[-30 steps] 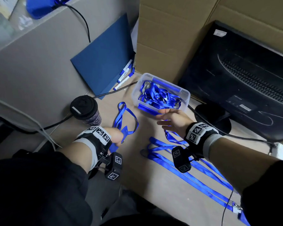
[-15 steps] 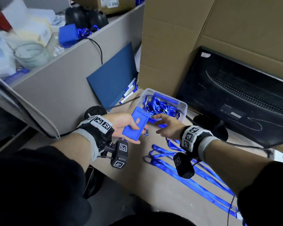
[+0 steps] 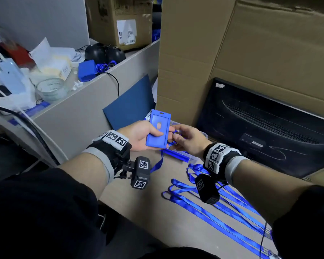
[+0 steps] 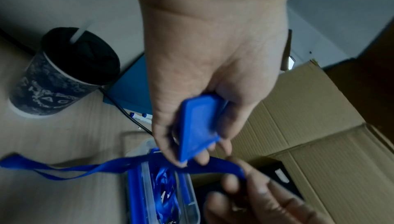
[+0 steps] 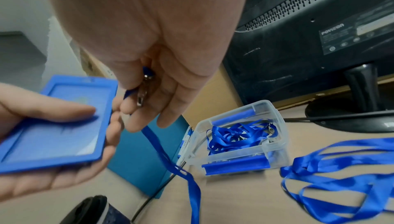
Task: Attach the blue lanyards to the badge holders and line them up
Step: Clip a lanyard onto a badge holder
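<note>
My left hand (image 3: 144, 136) grips a blue badge holder (image 3: 158, 130) upright in the air, thumb across its face, as the left wrist view's badge holder (image 4: 197, 130) and the right wrist view's badge holder (image 5: 53, 121) confirm. Just right of it, my right hand (image 3: 178, 139) pinches the metal clip (image 5: 142, 93) of a blue lanyard (image 5: 170, 151), whose strap (image 3: 156, 164) hangs down to the desk. The clip sits close beside the holder's edge, apart from its slot. Several lanyards (image 3: 213, 208) lie in a row on the desk at the lower right.
A clear plastic box (image 5: 241, 136) of tangled lanyards stands behind my hands. A black monitor (image 3: 269, 128) and a cardboard box (image 3: 232, 53) rise at the right, a blue folder (image 3: 131, 105) leans at the partition, and a lidded paper cup (image 4: 64, 72) stands at the left.
Both hands rose from the desk. The left hand picked up the badge holder and turned it upright; the right hand took the lanyard's clip beside it. My head tilted up.
</note>
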The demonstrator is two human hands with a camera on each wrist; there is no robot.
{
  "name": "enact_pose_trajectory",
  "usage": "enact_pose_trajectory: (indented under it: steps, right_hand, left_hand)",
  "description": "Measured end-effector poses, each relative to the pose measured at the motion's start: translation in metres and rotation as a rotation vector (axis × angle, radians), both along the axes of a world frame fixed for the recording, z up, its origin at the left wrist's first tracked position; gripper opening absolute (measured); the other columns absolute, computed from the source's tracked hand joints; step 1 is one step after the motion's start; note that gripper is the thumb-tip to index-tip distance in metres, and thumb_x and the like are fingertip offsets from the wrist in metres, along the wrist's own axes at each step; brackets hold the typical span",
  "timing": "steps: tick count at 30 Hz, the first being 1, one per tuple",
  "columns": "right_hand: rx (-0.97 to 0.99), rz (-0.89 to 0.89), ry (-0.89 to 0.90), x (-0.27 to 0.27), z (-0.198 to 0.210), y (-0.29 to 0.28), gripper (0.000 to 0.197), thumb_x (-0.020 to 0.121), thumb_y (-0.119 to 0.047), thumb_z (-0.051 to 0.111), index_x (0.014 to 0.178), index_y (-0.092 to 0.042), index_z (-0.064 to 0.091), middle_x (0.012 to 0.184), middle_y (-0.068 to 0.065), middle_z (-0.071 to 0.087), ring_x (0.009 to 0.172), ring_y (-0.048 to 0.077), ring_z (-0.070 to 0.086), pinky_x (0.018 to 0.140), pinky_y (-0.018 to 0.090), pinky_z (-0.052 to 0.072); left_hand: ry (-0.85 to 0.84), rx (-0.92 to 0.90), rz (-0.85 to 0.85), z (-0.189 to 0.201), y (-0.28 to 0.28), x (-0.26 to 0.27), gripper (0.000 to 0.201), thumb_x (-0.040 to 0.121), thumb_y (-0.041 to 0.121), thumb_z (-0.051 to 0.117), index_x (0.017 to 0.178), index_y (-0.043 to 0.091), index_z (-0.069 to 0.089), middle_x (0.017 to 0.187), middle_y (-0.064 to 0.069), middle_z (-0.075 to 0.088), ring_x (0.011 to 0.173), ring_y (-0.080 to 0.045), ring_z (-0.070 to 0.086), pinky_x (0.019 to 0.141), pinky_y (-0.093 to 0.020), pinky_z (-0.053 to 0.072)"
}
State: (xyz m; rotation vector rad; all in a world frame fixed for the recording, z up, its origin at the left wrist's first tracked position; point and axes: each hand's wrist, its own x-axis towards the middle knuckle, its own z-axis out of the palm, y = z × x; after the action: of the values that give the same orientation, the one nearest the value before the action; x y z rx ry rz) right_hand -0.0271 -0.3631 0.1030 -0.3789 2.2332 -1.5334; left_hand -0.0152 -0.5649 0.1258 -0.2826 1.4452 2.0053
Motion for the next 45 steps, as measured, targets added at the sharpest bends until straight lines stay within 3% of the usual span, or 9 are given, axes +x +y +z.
enact_pose_trajectory:
  steps: [6,10,20,25,31,34,37,41,45]
  right_hand:
    - [-0.198,-0.112,-0.114,-0.004,0.009,0.004,0.011,0.101,-0.004,0.056,0.102,0.002,0.064,0.077,0.008,0.069,0.063,0.019,0.071,0.067,0.026,0.061]
    - [-0.335,-0.135,-0.146,-0.002,0.018,0.004,0.007,0.098,-0.003,0.060,0.100,0.000,0.066,0.072,0.001,0.072,0.058,0.014,0.062,0.063,0.024,0.059]
    - [-0.515,-0.327,-0.206,-0.015,0.008,0.021,0.008,0.095,-0.002,0.064,0.099,0.001,0.070,0.075,0.005,0.069,0.069,0.015,0.067,0.080,0.028,0.059]
    - [-0.322,-0.232,-0.276,-0.013,0.004,0.013,0.011,0.098,-0.007,0.061,0.088,-0.006,0.067,0.077,0.007,0.066,0.065,0.018,0.068,0.071,0.030,0.059]
    - [0.101,-0.075,-0.639,0.000,-0.011,-0.010,0.055,0.106,-0.052,0.031,0.106,-0.006,0.062,0.093,0.012,0.072,0.081,0.029,0.069,0.074,0.036,0.050]
    - [0.063,0.027,-0.701,-0.002,-0.020,-0.014,0.070,0.100,-0.067,0.023,0.109,-0.015,0.068,0.109,0.004,0.074,0.097,0.025,0.062,0.087,0.037,0.046]
    - [-0.173,0.006,-0.661,-0.006,-0.020,-0.018,0.043,0.102,-0.050,0.038,0.079,-0.023,0.063,0.077,0.002,0.065,0.086,0.027,0.059,0.097,0.041,0.044]
    - [-0.597,-0.345,-0.500,-0.015,-0.011,-0.027,0.028,0.109,-0.016,0.030,0.088,-0.008,0.047,0.072,0.014,0.054,0.059,0.028,0.052,0.070,0.044,0.050]
    - [-0.443,-0.725,-0.268,-0.029,-0.017,-0.012,0.016,0.104,-0.011,0.041,0.097,-0.007,0.055,0.062,0.005,0.044,0.040,0.016,0.041,0.051,0.035,0.052]
  left_hand:
    - [0.065,-0.286,0.292,-0.012,0.011,-0.009,0.019,0.084,0.003,0.058,0.099,0.014,0.063,0.098,-0.006,0.063,0.081,-0.017,0.061,0.085,-0.036,0.052]
    - [0.103,-0.290,0.107,-0.021,0.021,-0.004,0.038,0.071,-0.013,0.057,0.098,0.012,0.063,0.097,-0.010,0.069,0.097,-0.028,0.068,0.105,-0.046,0.047]
    - [-0.040,-0.563,0.142,-0.036,0.000,0.009,0.011,0.083,-0.003,0.054,0.082,0.008,0.054,0.075,-0.007,0.059,0.054,-0.021,0.065,0.070,-0.032,0.051]
    - [-0.113,-0.164,0.127,-0.030,-0.007,0.015,0.023,0.085,-0.004,0.033,0.094,0.014,0.044,0.068,-0.008,0.045,0.053,-0.021,0.040,0.082,-0.043,0.043]
    - [-0.023,-0.104,0.037,-0.015,-0.006,0.013,0.026,0.080,-0.004,0.045,0.097,0.013,0.054,0.081,-0.012,0.059,0.064,-0.026,0.051,0.088,-0.047,0.049]
    - [0.000,-0.091,-0.057,-0.013,-0.006,0.014,0.032,0.077,-0.004,0.044,0.102,0.012,0.056,0.096,-0.016,0.065,0.072,-0.029,0.058,0.098,-0.054,0.051]
    - [0.036,-0.064,-0.148,-0.009,-0.002,0.017,0.033,0.075,-0.006,0.040,0.099,0.012,0.054,0.102,-0.019,0.066,0.081,-0.034,0.060,0.105,-0.059,0.046]
    - [-0.018,-0.116,-0.113,-0.011,0.006,0.019,0.032,0.068,-0.006,0.042,0.095,0.009,0.051,0.099,-0.021,0.060,0.085,-0.037,0.067,0.083,-0.048,0.057]
    - [-0.182,-0.417,-0.206,-0.016,0.003,0.021,0.024,0.083,-0.001,0.048,0.101,0.012,0.057,0.092,-0.013,0.069,0.094,-0.035,0.072,0.080,-0.048,0.060]
